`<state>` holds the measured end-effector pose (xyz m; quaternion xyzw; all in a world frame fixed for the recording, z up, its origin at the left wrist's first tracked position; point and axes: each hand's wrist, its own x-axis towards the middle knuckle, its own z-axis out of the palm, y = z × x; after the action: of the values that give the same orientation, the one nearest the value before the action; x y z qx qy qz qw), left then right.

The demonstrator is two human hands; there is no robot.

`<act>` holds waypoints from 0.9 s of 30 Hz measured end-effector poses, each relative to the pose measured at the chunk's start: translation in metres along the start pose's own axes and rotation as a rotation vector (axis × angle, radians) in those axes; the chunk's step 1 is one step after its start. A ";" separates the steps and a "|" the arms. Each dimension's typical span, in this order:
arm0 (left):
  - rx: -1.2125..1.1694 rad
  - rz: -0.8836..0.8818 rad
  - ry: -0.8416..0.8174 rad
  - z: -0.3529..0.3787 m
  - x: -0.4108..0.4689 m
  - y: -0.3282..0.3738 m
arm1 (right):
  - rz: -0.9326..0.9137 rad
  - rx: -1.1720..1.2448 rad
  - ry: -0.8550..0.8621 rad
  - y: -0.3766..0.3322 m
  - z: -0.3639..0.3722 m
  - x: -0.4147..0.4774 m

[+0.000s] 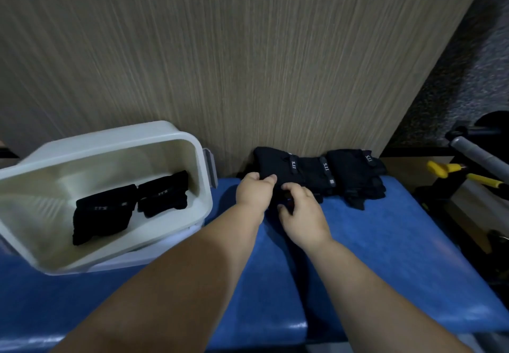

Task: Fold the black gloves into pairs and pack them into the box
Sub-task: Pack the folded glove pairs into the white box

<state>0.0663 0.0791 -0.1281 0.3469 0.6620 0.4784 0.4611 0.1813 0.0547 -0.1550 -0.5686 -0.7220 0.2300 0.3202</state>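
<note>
Panelling of pale, streaked wood grain (248,49) fills the upper half of your view and stands straight behind everything you are working on. Below it runs the blue padded bench top (385,242), which carries all of the task's things.

On the left part of the bench sits the white rectangular plastic box (96,139), tipped so that its open mouth faces you. Two folded bundles of black gloves already lie on its floor: the larger bundle (102,215) near the middle and the smaller bundle (164,194) just beside it, towards the box's right wall.

To the right of the box, against the foot of the panelling, lies the loose row of black fingerless gloves (355,176) with small white lettering on their wrist straps. They overlap one another.

Both of your hands are at the left end of that row, well apart from the box. Your left hand (254,190) pinches the near edge of the leftmost black glove (272,162) between thumb and fingers. Your right hand (300,209) is just beside it, its fingers curled down onto the same glove's lower part, which lies under your palm. The two hands almost touch.

At the far right, off the bench, you can see a yellow-handled tool (443,169).
</note>
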 end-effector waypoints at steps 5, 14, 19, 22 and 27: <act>-0.241 0.026 -0.064 -0.010 -0.007 0.008 | -0.052 0.101 0.182 -0.009 -0.004 -0.006; -0.549 -0.005 -0.241 -0.055 -0.042 0.015 | 0.211 0.500 0.478 -0.023 -0.021 -0.005; -0.522 -0.057 -0.348 -0.089 -0.058 0.010 | 0.443 1.022 0.123 -0.049 -0.024 -0.006; -0.474 -0.089 -0.377 -0.110 -0.066 0.004 | 0.463 1.124 -0.158 -0.065 -0.022 -0.012; -0.395 -0.125 -0.355 -0.147 -0.076 -0.011 | 0.421 1.079 -0.569 -0.089 -0.008 -0.023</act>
<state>-0.0470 -0.0384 -0.0999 0.2871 0.4848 0.5007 0.6572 0.1300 0.0104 -0.0920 -0.3741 -0.4347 0.7602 0.3054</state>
